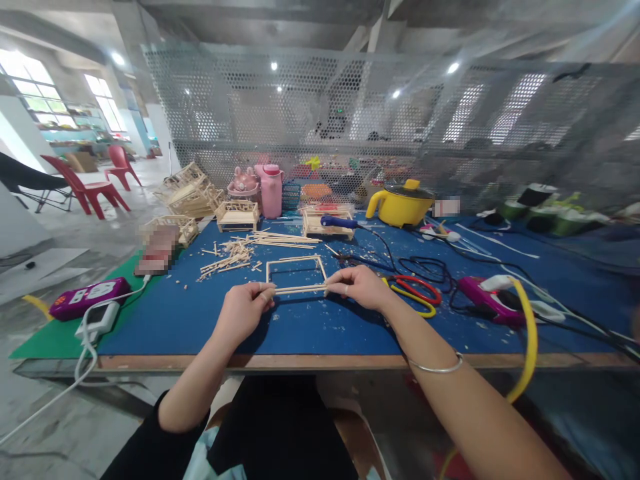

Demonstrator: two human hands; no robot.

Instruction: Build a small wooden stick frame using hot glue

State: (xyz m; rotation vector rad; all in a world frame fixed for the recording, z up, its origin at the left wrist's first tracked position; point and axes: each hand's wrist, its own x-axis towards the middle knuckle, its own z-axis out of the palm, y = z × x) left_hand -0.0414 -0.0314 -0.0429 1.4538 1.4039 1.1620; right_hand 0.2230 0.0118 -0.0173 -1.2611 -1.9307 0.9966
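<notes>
A small rectangular frame of thin wooden sticks (299, 289) is held over the blue table mat, its near side toward me. My left hand (245, 308) pinches the near left corner between thumb and fingers. At the near right corner, my right hand (359, 287) pinches the frame the same way. Behind the left hand lies a scattered heap of short stick pieces (231, 259), with longer sticks (285, 237) beside it.
Scissors with red and yellow handles (417, 293), cables and a purple power strip (493, 300) lie to the right. Farther back are a blue-handled tool (340, 223), small wooden racks (238, 216), a pink bottle (271, 193) and a yellow pot (404, 204). A phone (158, 249) lies left.
</notes>
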